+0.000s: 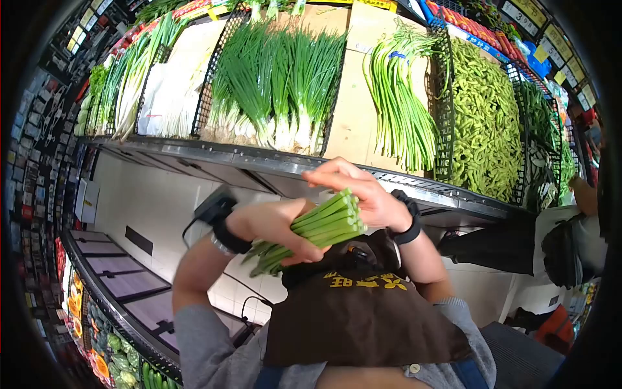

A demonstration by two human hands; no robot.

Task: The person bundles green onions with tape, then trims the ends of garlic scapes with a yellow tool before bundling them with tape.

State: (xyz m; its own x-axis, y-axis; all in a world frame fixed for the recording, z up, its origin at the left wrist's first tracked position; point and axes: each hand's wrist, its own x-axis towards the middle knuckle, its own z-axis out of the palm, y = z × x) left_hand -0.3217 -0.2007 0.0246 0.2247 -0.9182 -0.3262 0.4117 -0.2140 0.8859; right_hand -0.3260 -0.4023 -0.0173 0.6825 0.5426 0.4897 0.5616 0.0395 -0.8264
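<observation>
The bundle of long green cut stalks [329,219] sits clenched mid-length in the left hand [272,223], long axis rising toward the right hand [368,194], which cups its cut ends, ungripped.

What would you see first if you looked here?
The bundle of green stalks in the middle, gripped by the left hand with the right hand over its cut ends. Behind, a shelf holds scallions in the middle and a heap of green peppers at right.
</observation>
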